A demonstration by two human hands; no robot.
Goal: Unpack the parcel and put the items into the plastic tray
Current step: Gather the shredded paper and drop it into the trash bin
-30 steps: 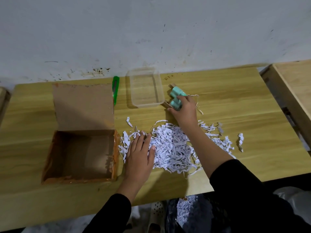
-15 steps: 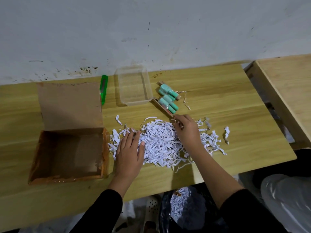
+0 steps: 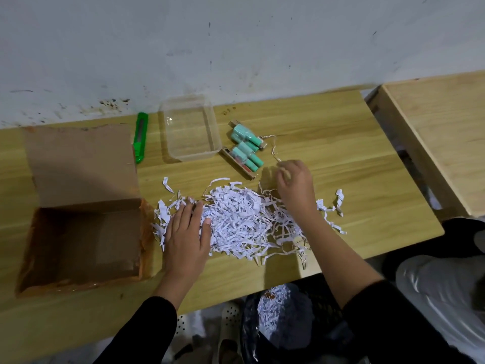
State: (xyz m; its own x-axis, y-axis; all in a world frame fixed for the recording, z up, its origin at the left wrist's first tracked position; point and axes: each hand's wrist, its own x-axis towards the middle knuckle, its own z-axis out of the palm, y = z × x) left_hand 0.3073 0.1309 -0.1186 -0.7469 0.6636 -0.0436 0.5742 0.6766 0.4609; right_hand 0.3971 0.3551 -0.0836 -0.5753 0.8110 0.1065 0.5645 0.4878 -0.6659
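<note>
1. Shreds (image 3: 244,222) of white paper lie heaped on the wooden table (image 3: 354,179), in front of the person
2. The left hand (image 3: 187,237) rests flat on the left edge of the heap, fingers spread and released, holding nothing
3. The right hand (image 3: 296,185) sits at the far right edge of the heap, fingers curled in a pinch on a thin pale string (image 3: 274,148); the string runs from the hand up toward the bottles
4. Mint-green bottles (image 3: 246,148) lie on their sides in two small clusters, just right of the tray and apart from both hands; a thin brown stick (image 3: 237,164) lies against the nearer cluster
5. The tray (image 3: 217,143) is clear plastic and stands near the wall, with none of the items in it
6. A green knife (image 3: 140,137) lies just left of the tray, beside the box flap
7. The cardboard box (image 3: 81,245) stands open at the left, its flap (image 3: 78,164) folded back flat toward the wall, its inside bare as far as shows
8. Below the table edge a dark bag (image 3: 278,319) holds more white shreds
9. A second wooden surface (image 3: 441,132) stands to the right, apart from the table
</note>
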